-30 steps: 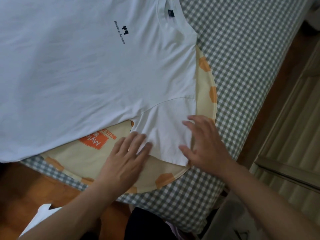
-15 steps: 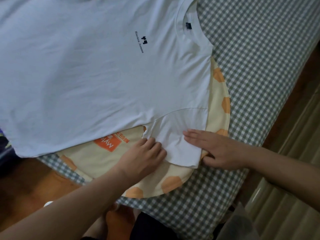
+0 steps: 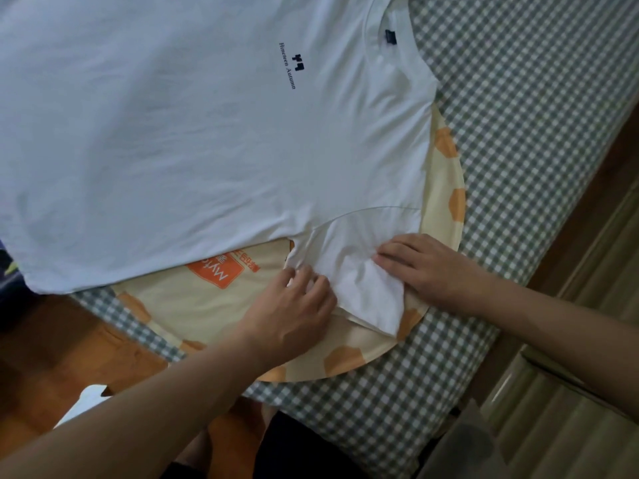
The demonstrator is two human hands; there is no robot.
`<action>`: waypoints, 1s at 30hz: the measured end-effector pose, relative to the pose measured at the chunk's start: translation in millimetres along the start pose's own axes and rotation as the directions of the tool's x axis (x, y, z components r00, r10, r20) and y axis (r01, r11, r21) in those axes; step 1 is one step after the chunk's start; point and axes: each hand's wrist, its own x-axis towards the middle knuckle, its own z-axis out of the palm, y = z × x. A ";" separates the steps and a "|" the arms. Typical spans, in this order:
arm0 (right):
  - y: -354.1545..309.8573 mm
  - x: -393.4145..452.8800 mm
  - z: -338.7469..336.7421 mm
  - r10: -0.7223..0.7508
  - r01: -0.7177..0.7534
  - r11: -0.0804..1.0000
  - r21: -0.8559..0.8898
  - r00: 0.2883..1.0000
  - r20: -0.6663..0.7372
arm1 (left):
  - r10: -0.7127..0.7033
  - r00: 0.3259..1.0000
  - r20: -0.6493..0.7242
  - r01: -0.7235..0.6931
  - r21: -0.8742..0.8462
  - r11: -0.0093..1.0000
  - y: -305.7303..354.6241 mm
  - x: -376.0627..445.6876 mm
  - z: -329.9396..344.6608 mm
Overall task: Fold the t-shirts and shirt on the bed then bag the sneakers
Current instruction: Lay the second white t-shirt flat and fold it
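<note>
A white t-shirt (image 3: 193,133) lies flat, front up, across the bed, its collar toward the upper right and a small dark print on the chest. Its near sleeve (image 3: 359,281) points toward me and is bunched between my hands. My left hand (image 3: 294,305) grips the sleeve's left edge with curled fingers. My right hand (image 3: 425,271) pinches the sleeve's right edge, the cloth wrinkling at its fingertips. No sneakers are in view.
Under the shirt lies a round cream mat (image 3: 446,209) with orange patches and an orange label (image 3: 216,274). The bed has a green-and-white checked sheet (image 3: 518,108). Wooden floor (image 3: 41,361) shows at the lower left, and a slatted panel (image 3: 587,392) at the right.
Both hands went from lying flat on the sleeve to curling in and gathering its two edges. The sleeve is now wrinkled and pulled narrower between them.
</note>
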 end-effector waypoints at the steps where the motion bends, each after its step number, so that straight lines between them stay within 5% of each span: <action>1: 0.5 0.2 3.8 0.013 -0.014 1.000 -0.011 0.996 -0.085 | -0.007 1.000 -0.010 0.008 0.036 0.999 2.6 -0.5 -0.1; 4: 2.0 2.5 9.4 -0.003 -0.007 0.999 -0.044 0.976 -0.219 | 0.009 0.999 0.032 -0.011 0.056 0.998 4.9 9.4 -4.3; 7: 1.2 13.2 -7.4 0.151 -0.108 0.980 0.166 0.950 -0.274 | -0.144 0.988 0.049 0.152 -0.236 0.960 -2.3 23.9 -26.9; 8: 1.5 20.4 -22.4 0.297 -0.200 0.925 0.323 0.911 -0.287 | -0.289 0.956 0.050 0.283 -0.418 0.863 -9.6 30.5 -41.7; 10: 10.4 43.4 -57.8 0.585 -0.354 0.704 0.616 0.781 -0.220 | -0.563 0.808 0.176 0.489 -0.732 0.474 -39.0 49.9 -74.6; 13: 39.7 88.3 -93.3 0.759 -0.429 0.373 0.823 0.651 -0.004 | -0.726 0.539 0.428 0.507 -0.853 -0.126 -99.0 76.6 -95.4; 15: 57.0 103.1 -91.3 0.786 -0.505 0.225 0.833 0.600 0.152 | -0.709 0.434 0.556 0.492 -0.805 -0.331 -119.2 82.8 -94.4; 18: 61.4 96.5 -73.4 0.791 -0.580 0.190 0.792 0.568 0.226 | -0.661 0.335 0.671 0.441 -0.732 -0.519 -112.8 71.9 -77.5; 21: 58.0 86.0 -59.0 0.846 -0.618 0.201 0.760 0.501 0.184 | -0.678 0.261 0.687 0.370 -0.720 -0.588 -102.5 61.9 -61.0; 25: 62.4 75.7 -43.7 0.897 -0.686 0.251 0.683 0.430 0.102 | -0.827 0.150 0.542 0.428 -0.789 -0.440 -90.1 65.4 -51.4; 30: 71.9 43.4 -40.4 0.881 -0.795 0.227 0.563 0.414 0.230 | -0.831 0.156 0.534 0.528 -0.756 -0.387 -87.9 61.8 -54.6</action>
